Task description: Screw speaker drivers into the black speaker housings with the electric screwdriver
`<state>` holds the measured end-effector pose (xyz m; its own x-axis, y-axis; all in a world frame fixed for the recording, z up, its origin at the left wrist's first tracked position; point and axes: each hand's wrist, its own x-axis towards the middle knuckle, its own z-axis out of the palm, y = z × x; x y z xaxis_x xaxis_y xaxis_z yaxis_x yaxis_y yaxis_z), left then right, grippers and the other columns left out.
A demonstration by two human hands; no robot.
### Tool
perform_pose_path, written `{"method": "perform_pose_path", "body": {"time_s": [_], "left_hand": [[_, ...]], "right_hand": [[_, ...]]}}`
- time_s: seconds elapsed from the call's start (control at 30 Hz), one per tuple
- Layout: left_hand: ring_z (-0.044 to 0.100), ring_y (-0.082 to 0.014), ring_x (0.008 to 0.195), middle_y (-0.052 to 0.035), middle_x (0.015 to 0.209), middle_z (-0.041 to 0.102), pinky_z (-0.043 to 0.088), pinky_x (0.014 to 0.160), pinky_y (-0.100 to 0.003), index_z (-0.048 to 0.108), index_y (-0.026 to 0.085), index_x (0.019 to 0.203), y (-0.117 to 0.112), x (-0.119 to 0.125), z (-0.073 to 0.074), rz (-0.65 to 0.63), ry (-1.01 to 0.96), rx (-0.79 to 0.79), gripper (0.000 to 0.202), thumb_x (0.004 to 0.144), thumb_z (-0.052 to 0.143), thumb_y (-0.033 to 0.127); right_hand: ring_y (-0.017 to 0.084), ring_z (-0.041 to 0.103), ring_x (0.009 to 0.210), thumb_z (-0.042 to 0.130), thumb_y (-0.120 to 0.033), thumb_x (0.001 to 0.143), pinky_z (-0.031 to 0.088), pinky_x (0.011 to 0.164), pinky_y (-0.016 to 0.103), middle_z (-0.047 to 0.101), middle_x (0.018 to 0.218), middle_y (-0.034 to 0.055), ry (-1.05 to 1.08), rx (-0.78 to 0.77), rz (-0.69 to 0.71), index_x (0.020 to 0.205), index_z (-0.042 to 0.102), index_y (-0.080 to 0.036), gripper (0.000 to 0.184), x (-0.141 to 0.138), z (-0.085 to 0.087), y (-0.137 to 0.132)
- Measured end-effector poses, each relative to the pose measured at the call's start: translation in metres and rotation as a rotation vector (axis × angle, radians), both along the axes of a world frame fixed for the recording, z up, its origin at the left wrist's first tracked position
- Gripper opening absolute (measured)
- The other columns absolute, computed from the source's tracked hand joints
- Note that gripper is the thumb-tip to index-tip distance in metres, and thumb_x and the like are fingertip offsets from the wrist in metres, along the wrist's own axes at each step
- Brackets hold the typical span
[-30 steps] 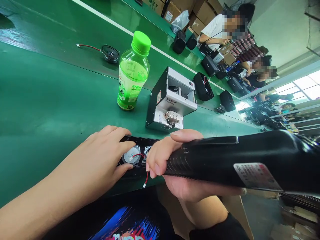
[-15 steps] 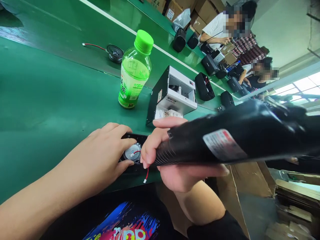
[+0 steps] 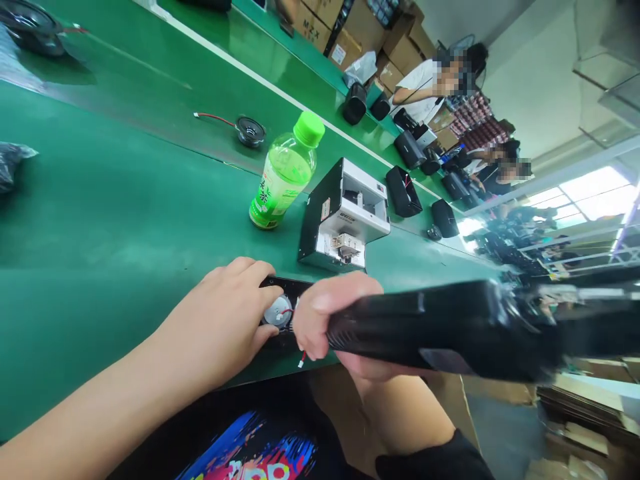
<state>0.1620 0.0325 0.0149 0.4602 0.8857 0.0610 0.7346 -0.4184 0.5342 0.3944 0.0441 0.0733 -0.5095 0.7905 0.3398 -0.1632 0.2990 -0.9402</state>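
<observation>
My left hand is closed over the left end of a black panel lying on the green bench, thumb and fingers at its edges. A round silver-backed speaker with a red wire sits in that panel beside my fingertips. A white plug dangles at the panel's near edge. My right hand is wrapped round the ribbed grip of a black electric screwdriver, which stretches out to the right, its far part blurred. The screwdriver's tip is hidden behind my right hand, so contact with the panel cannot be told.
Beyond the panel stand a black-and-white screw feeder and a green drink bottle. A loose speaker lies behind them, and a black plastic bag at the left. Black housings line the bench; co-workers sit farther back.
The camera view has shifted, so the bench objects appear displaced. The screwdriver's body has swung down to a more level angle. My left hand stays on the panel.
</observation>
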Motion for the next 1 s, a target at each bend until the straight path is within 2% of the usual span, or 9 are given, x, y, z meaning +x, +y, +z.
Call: {"method": "perform_pose_path", "body": {"time_s": [0.1, 0.27, 0.4, 0.47, 0.57, 0.7, 0.83, 0.9, 1.0], "left_hand": [[0.08, -0.0473, 0.142, -0.0153, 0.155, 0.085, 0.074, 0.111, -0.069, 0.094, 0.029, 0.127, -0.002, 0.003, 0.002, -0.007, 0.028, 0.021, 0.032, 0.095, 0.1, 0.028], [0.081, -0.0456, 0.138, -0.0144, 0.154, 0.086, 0.075, 0.111, -0.071, 0.096, 0.03, 0.129, -0.002, 0.002, 0.001, -0.013, 0.045, 0.036, 0.034, 0.095, 0.102, 0.03], [0.081, -0.0436, 0.136, -0.0129, 0.153, 0.086, 0.076, 0.11, -0.069, 0.095, 0.032, 0.126, -0.003, 0.0, -0.003, -0.011, 0.04, 0.055, 0.034, 0.094, 0.102, 0.028], [0.081, -0.0448, 0.138, -0.0133, 0.154, 0.086, 0.076, 0.11, -0.069, 0.095, 0.032, 0.129, -0.003, -0.002, -0.006, -0.011, 0.038, 0.08, 0.036, 0.093, 0.101, 0.029], [0.081, -0.0463, 0.138, -0.0139, 0.154, 0.087, 0.077, 0.108, -0.071, 0.095, 0.031, 0.13, -0.003, -0.004, -0.009, -0.026, 0.017, 0.112, 0.036, 0.094, 0.099, 0.032], [0.081, -0.0459, 0.135, -0.0139, 0.153, 0.087, 0.077, 0.107, -0.071, 0.094, 0.031, 0.128, -0.005, -0.005, -0.012, -0.028, -0.003, 0.139, 0.034, 0.094, 0.095, 0.032], [0.08, -0.0473, 0.136, -0.0153, 0.152, 0.086, 0.076, 0.108, -0.072, 0.094, 0.03, 0.128, -0.009, -0.001, -0.016, 0.005, 0.002, 0.185, 0.034, 0.094, 0.093, 0.03], [0.08, -0.0488, 0.137, -0.0164, 0.152, 0.086, 0.075, 0.108, -0.073, 0.094, 0.029, 0.128, -0.009, -0.001, -0.016, 0.012, 0.007, 0.191, 0.034, 0.094, 0.092, 0.03], [0.08, -0.0516, 0.141, -0.0165, 0.154, 0.086, 0.074, 0.107, -0.073, 0.094, 0.03, 0.128, -0.006, -0.003, -0.015, -0.012, 0.011, 0.147, 0.032, 0.096, 0.093, 0.033]], "right_hand": [[0.018, 0.062, 0.049, 0.056, -0.092, 0.127, 0.066, 0.055, 0.032, 0.066, 0.066, -0.0075, 0.162, 0.099, -0.039, 0.155, 0.091, -0.042, 0.067, 0.007, -0.003, -0.012], [0.019, 0.066, 0.053, 0.069, -0.07, 0.131, 0.067, 0.06, 0.034, 0.071, 0.069, -0.0049, 0.161, 0.115, -0.215, 0.154, 0.093, -0.042, 0.044, 0.001, -0.002, -0.031], [0.022, 0.073, 0.062, 0.089, -0.086, 0.114, 0.073, 0.066, 0.04, 0.074, 0.075, -0.0034, 0.102, 0.002, -0.258, 0.145, 0.09, -0.038, 0.057, -0.004, 0.009, -0.022], [0.025, 0.076, 0.068, 0.1, -0.083, 0.104, 0.076, 0.07, 0.043, 0.076, 0.08, -0.0023, 0.028, -0.054, -0.248, 0.144, 0.086, -0.036, 0.063, -0.006, 0.016, -0.012], [0.026, 0.079, 0.075, 0.104, -0.077, 0.102, 0.077, 0.074, 0.045, 0.078, 0.085, -0.001, -0.025, -0.041, -0.235, 0.144, 0.084, -0.037, 0.061, -0.009, 0.022, -0.004], [0.025, 0.08, 0.074, 0.099, -0.069, 0.11, 0.078, 0.075, 0.044, 0.078, 0.085, -0.0013, -0.057, 0.027, -0.223, 0.143, 0.084, -0.038, 0.047, -0.006, 0.018, -0.018], [0.02, 0.074, 0.066, 0.072, -0.051, 0.133, 0.074, 0.074, 0.038, 0.074, 0.079, -0.0043, 0.0, 0.124, -0.235, 0.144, 0.086, -0.041, 0.021, -0.001, 0.005, -0.043], [0.019, 0.074, 0.067, 0.061, -0.043, 0.137, 0.073, 0.075, 0.036, 0.074, 0.078, -0.0049, 0.029, 0.148, -0.257, 0.146, 0.088, -0.043, 0.028, -0.002, -0.001, -0.048], [0.019, 0.073, 0.066, 0.06, -0.044, 0.137, 0.071, 0.071, 0.034, 0.072, 0.078, -0.0047, 0.1, 0.18, -0.229, 0.15, 0.09, -0.039, 0.032, -0.005, -0.007, -0.045]]}}
